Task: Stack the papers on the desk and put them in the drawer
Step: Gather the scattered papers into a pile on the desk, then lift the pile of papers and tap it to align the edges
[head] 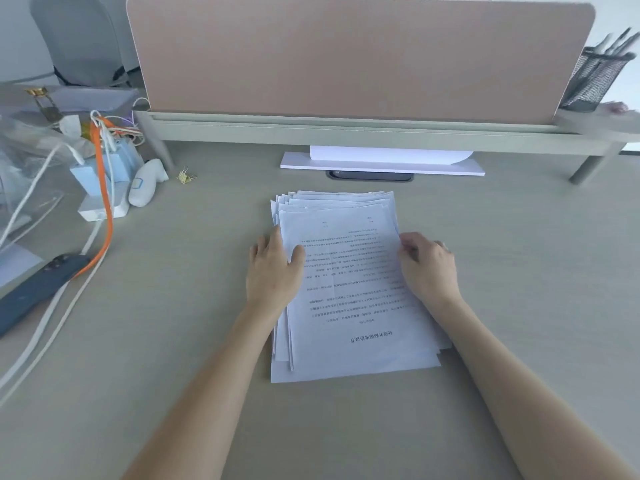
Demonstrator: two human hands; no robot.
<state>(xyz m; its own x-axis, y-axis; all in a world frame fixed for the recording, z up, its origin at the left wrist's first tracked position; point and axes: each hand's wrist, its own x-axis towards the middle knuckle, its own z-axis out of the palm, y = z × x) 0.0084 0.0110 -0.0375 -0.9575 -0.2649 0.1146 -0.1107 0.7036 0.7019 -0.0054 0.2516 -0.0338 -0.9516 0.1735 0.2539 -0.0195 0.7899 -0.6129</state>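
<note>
A loose pile of white printed papers [349, 292] lies in the middle of the desk [173, 341], its sheets fanned unevenly at the far and left edges. My left hand [275, 271] rests on the pile's left edge, thumb on top of the sheets and fingers along the side. My right hand [427, 268] grips the pile's right edge with curled fingers. The text on the top sheet faces away from me. No drawer is in view.
A pink divider panel [360, 57] stands on a shelf at the back, with a white board [381, 162] beneath it. Cables, an orange cord [104, 216], a dark power strip [38, 289] and chargers crowd the left. A mesh pen holder [595, 81] sits back right.
</note>
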